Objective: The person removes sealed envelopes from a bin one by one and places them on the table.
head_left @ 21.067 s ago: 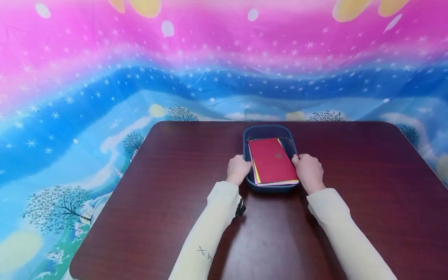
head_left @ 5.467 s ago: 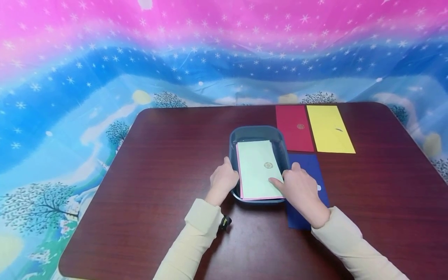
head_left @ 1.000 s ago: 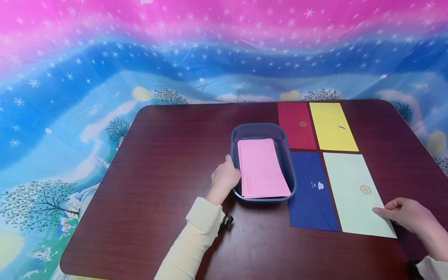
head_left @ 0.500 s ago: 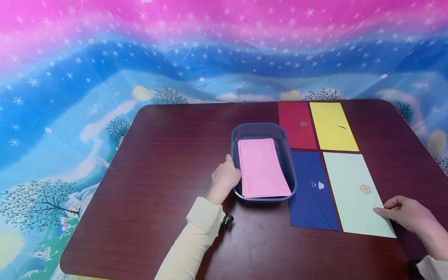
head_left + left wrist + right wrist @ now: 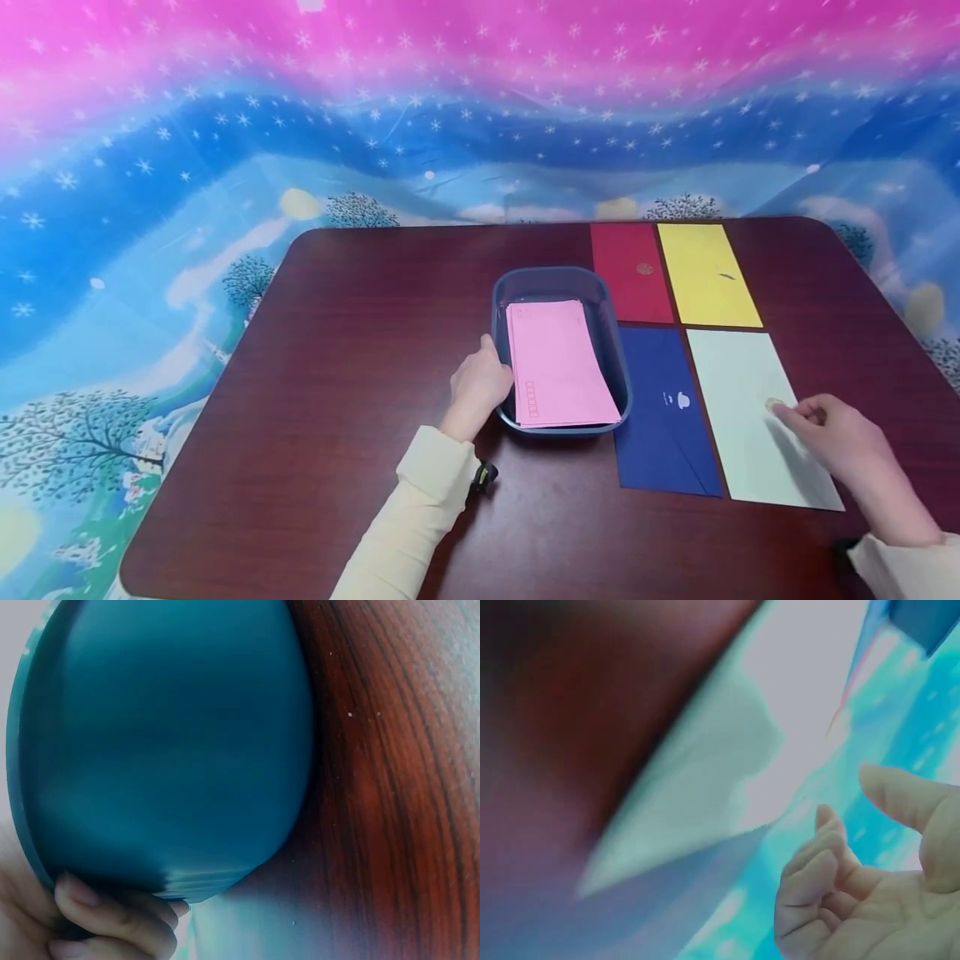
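Note:
My left hand [image 5: 480, 385] grips the left side of a dark blue plastic bin [image 5: 562, 431]; in the left wrist view its fingers [image 5: 112, 919] curl around the rim at one end. Pink envelopes [image 5: 561, 358] lie stacked inside the bin, with a column of small printed boxes on the top one. Over the right side of a pale green envelope [image 5: 731, 383] hovers my right hand [image 5: 843, 437], casting a shadow on it. The right wrist view shows the thumb apart from loosely bent fingers [image 5: 802, 892] and nothing between them.
A navy envelope [image 5: 652, 450] lies flat between the bin and the pale green one. Behind them are a red envelope [image 5: 628, 287] and a yellow envelope [image 5: 705, 287], reaching near the far edge of the brown table [image 5: 337, 333]. A patterned cloth [image 5: 450, 125] hangs behind.
Earlier the red, yellow, navy and pale green envelopes left the bin for the table, exposing the pink ones. Just now my right hand let go of the pale green envelope's edge and lifted leftward.

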Available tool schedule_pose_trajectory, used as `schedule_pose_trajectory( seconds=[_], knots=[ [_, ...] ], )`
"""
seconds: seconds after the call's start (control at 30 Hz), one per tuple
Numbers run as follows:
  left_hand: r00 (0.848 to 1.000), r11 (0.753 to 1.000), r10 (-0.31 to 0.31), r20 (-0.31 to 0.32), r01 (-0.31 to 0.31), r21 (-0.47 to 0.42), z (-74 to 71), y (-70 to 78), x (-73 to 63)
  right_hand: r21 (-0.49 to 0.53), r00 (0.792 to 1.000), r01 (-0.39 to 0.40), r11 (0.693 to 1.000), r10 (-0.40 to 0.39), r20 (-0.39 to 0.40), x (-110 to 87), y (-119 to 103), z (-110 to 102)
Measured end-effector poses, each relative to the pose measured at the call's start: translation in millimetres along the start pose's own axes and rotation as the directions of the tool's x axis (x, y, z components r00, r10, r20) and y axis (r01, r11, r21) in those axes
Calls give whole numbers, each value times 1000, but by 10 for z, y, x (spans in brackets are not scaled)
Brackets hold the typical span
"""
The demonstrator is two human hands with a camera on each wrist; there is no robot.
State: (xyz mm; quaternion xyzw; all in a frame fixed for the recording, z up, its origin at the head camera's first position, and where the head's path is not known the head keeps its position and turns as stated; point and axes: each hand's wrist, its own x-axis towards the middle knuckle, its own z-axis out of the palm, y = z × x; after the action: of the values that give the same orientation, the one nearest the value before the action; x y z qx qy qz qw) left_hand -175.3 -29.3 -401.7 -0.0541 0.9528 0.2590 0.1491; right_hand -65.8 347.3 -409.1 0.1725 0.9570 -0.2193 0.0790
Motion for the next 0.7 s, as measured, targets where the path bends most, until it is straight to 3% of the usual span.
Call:
schedule_pose_trajectory(
  seconds=[0.07, 0.2, 0.33, 0.5, 0.7],
  knots=[
    [1000, 1000, 3, 1, -3, -5, 2, -1, -3, 23, 995, 80, 997, -78, -53, -52, -234, 45],
    [1000, 1000, 1, -8, -1, -4, 7, -1, -7, 106, 966, 223, 969, -206, -154, -170, -779, 198],
    [1000, 1000, 0, -11, 0, 5, 15, 0, -4, 161, 939, 326, 932, -299, -169, -260, -1247, 338],
    [1000, 1000, -4, -5, 4, 11, 16, 9, 9, 98, 932, 354, 930, -342, -117, -319, -1596, 455],
    [1000, 1000, -8, -1, 8, 22, 1, 26, -3, -53, 938, 330, 942, -334, -90, -350, -1748, 502]
  ],
)
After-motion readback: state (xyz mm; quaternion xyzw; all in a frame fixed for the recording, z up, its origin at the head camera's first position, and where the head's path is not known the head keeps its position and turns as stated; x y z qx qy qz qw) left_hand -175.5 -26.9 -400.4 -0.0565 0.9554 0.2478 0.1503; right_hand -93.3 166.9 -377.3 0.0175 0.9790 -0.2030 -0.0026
